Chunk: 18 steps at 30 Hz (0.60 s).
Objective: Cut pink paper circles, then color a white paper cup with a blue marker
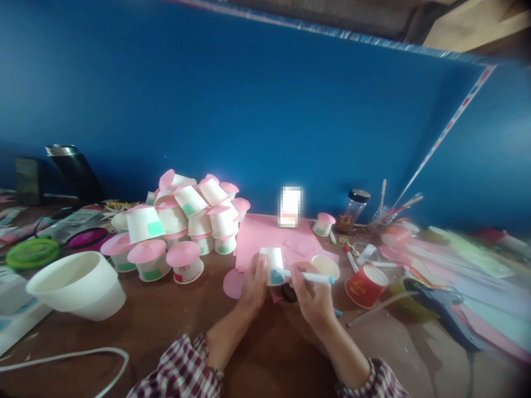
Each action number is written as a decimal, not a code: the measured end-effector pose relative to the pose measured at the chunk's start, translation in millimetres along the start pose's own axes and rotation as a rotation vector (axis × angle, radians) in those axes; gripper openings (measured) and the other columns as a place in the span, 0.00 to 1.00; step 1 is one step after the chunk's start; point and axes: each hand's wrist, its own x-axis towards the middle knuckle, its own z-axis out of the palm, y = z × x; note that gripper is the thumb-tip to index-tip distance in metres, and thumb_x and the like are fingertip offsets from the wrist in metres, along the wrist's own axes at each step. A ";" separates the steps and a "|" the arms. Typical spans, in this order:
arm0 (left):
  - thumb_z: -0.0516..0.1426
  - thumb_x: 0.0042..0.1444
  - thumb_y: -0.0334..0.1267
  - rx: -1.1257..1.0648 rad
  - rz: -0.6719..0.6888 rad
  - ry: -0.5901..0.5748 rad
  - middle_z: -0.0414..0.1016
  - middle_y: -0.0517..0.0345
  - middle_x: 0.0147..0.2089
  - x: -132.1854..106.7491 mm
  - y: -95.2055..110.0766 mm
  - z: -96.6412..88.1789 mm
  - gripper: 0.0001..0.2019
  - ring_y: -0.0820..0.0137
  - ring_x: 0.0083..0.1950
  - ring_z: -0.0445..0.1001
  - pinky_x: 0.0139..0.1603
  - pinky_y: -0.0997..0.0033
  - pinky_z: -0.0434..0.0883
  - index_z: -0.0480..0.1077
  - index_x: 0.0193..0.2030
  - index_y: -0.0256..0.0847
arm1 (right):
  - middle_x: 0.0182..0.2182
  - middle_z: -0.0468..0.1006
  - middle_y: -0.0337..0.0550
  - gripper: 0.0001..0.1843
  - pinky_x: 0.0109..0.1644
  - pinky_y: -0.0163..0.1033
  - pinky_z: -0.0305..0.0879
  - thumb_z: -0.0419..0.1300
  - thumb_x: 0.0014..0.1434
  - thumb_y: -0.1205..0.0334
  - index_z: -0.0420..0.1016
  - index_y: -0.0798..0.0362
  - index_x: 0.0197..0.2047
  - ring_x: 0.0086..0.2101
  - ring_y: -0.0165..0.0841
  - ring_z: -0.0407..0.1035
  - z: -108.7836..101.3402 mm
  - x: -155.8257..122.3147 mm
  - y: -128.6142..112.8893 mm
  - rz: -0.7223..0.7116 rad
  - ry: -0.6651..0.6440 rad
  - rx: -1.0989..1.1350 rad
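My left hand (251, 290) is closed around a small white paper cup (271, 261) with a teal patch on its side, held upside down over the brown table. My right hand (312, 296) grips a white marker with a blue cap (313, 277), and the marker's tip touches the teal patch on the cup. A pink paper circle (233, 283) lies on the table just left of my left hand. A pink paper sheet (265, 235) lies right behind the cup.
A heap of finished cups with pink round tops (182, 221) stands at the left. A large white ribbed bowl (78, 284) lies tipped nearer left. A red paper cup (365, 286), a glue gun (446, 309), a jar (352, 210) and scattered paper sit at the right. A white cable (83, 356) runs along the front.
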 end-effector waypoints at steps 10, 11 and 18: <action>0.45 0.60 0.51 0.108 0.059 -0.057 0.67 0.58 0.32 1.4 -7.9 -1.0 0.17 0.68 0.34 0.66 0.37 0.69 0.64 0.65 0.33 0.41 | 0.25 0.75 0.41 0.08 0.29 0.32 0.67 0.54 0.61 0.59 0.70 0.55 0.35 0.26 0.31 0.70 1.3 0.6 -1.4 -0.009 -0.024 -0.018; 0.45 0.60 0.52 0.119 0.057 -0.058 0.67 0.59 0.32 1.2 -8.3 -1.2 0.17 0.68 0.34 0.65 0.37 0.70 0.64 0.65 0.34 0.41 | 0.25 0.75 0.41 0.09 0.28 0.32 0.66 0.54 0.61 0.59 0.70 0.55 0.35 0.26 0.31 0.70 1.2 0.4 -1.4 -0.009 -0.026 -0.023; 0.45 0.60 0.52 0.102 0.059 -0.073 0.67 0.59 0.32 0.2 -3.8 -1.2 0.18 0.69 0.34 0.66 0.37 0.69 0.64 0.65 0.34 0.41 | 0.24 0.74 0.40 0.08 0.28 0.31 0.66 0.54 0.61 0.59 0.70 0.55 0.35 0.25 0.29 0.69 0.7 -0.2 -0.7 -0.021 -0.036 -0.034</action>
